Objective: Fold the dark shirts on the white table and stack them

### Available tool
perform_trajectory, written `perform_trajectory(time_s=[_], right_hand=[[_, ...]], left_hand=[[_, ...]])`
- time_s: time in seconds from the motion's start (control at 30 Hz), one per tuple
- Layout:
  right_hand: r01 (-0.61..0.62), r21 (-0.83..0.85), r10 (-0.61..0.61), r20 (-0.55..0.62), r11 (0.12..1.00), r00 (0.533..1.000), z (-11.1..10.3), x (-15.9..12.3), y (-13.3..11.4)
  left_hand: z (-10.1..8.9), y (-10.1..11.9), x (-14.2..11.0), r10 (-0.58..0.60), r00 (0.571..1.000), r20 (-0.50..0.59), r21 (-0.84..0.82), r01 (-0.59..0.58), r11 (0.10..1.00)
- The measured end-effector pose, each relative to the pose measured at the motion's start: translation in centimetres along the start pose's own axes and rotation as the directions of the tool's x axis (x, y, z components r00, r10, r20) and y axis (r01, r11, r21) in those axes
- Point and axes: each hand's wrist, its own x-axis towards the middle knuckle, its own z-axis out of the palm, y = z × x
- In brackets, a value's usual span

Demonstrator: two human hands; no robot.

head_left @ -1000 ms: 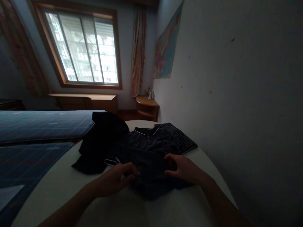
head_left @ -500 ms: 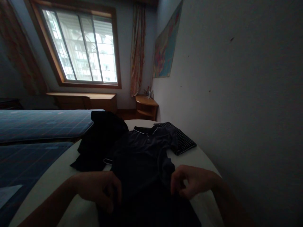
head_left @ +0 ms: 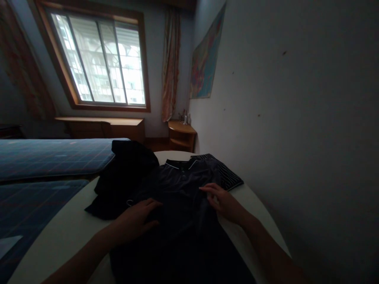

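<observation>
A dark polo shirt (head_left: pixel 177 221) with white collar trim and a buttoned placket lies spread face up on a round white table (head_left: pixel 59 244), its collar pointing away from me. On its left edge, below the sleeve, rests my left hand (head_left: pixel 137 219), open with the fingers stretched over the cloth. My right hand (head_left: pixel 220 201) is at the shirt's right side near the armpit, fingers apart and seemingly touching the fabric. The shirt's lower part runs down past the bottom of the view.
Black cloth (head_left: pixel 127 177) lies heaped at the table's left side. A striped dark garment (head_left: pixel 229 175) sits partly under the shirt's right sleeve. A blue plaid mattress (head_left: pixel 56 157) stands left of the table, a wall (head_left: pixel 296 157) on the right, and a corner shelf (head_left: pixel 181 128) behind.
The shirt's lower part, bunched up earlier, was drawn down toward me and now lies flatter. Both hands pulled back with it, then moved forward onto its sides, their fingers opening.
</observation>
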Motion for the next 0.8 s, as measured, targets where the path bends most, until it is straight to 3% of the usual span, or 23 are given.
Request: perform_trajectory(time_s=[0.13, 0.23, 0.33, 0.4, 0.47, 0.57, 0.8], right_hand=[[0.018, -0.128, -0.006, 0.098, 0.992, 0.995, 1.5, 0.6, -0.2], [0.030, -0.170, 0.003, 0.188, 0.985, 0.982, 1.9, 0.8, -0.1], [0.022, -0.201, 0.019, 0.200, 0.979, 0.980, 1.7, 0.9, 0.1], [0.020, -0.222, 0.024, 0.194, 0.975, 0.981, 1.4, 0.9, 0.1], [0.018, -0.230, 0.025, 0.184, 0.973, 0.983, 1.1, 0.8, 0.1], [0.009, -0.203, 0.022, 0.148, 0.979, 0.989, 0.4, 0.5, 0.2], [-0.015, -0.074, 0.021, 0.075, 0.997, 0.997, -2.0, -0.5, 0.2]], left_hand=[[-0.4, 0.2, 0.1, -0.034, 0.999, 0.033, 0.027, 0.033, 0.999], [-1.1, 0.5, 0.3, -0.126, 0.991, 0.037, 0.101, 0.122, 0.987], [-1.7, -0.2, 0.7, -0.205, 0.964, -0.172, 0.229, 0.241, 0.943], [-1.9, -1.4, 1.0, -0.193, 0.912, -0.362, 0.297, 0.309, 0.904], [-1.9, -2.9, 1.2, -0.212, 0.862, -0.461, 0.327, 0.387, 0.862], [-1.8, -4.6, 1.3, -0.299, 0.836, -0.461, 0.307, 0.466, 0.830], [-1.9, -6.3, 1.1, -0.373, 0.831, -0.413, 0.259, 0.500, 0.826]])
